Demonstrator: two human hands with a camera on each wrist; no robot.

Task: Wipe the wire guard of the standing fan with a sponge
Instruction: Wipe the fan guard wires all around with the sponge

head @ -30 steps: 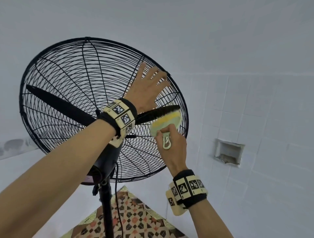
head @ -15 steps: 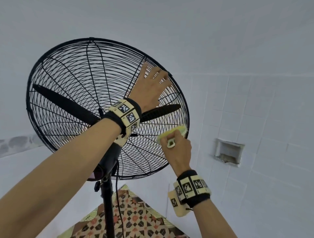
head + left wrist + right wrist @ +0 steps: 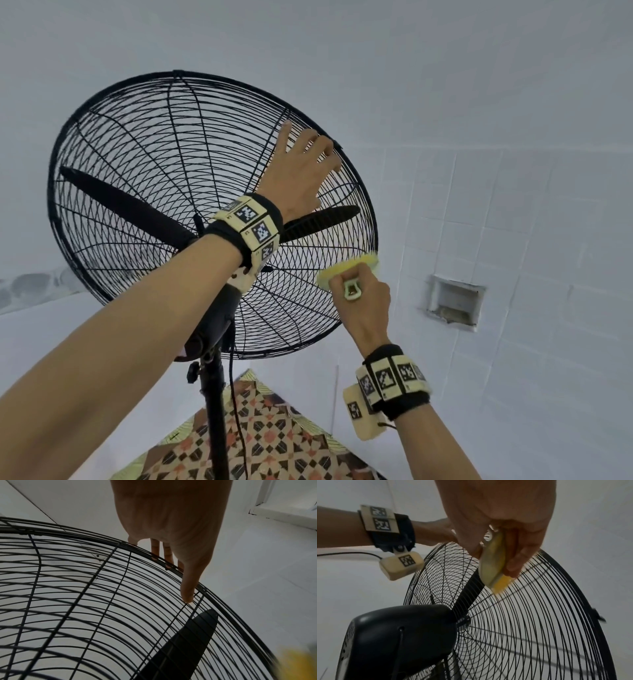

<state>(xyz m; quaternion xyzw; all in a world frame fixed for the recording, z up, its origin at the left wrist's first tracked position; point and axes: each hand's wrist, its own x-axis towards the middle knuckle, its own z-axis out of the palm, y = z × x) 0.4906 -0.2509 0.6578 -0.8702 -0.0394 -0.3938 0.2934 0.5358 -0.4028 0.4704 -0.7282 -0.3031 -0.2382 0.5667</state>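
The standing fan's black wire guard [image 3: 137, 154] tilts up toward the ceiling, with black blades [image 3: 130, 205] inside it. My left hand [image 3: 301, 171] lies flat on the guard's upper right, fingers straight and spread, and its fingertips [image 3: 187, 597] touch the wires near the rim. My right hand [image 3: 366, 308] grips the pale green handle of a yellow sponge [image 3: 349, 269]. The sponge presses against the guard's back wires close to the right rim. From the right wrist the sponge [image 3: 494, 563] shows edge-on against the guard [image 3: 539, 628], held between thumb and fingers.
The black motor housing [image 3: 399, 635] sits behind the guard on a black pole [image 3: 214, 411], with a cord hanging beside it. A patterned mat [image 3: 267, 445] lies on the floor below. A white tiled wall with a recessed niche [image 3: 454, 303] stands to the right.
My right hand has slid the sponge down and outward, from beside the blade tip to the guard's right rim. The left hand has stayed flat on the guard.
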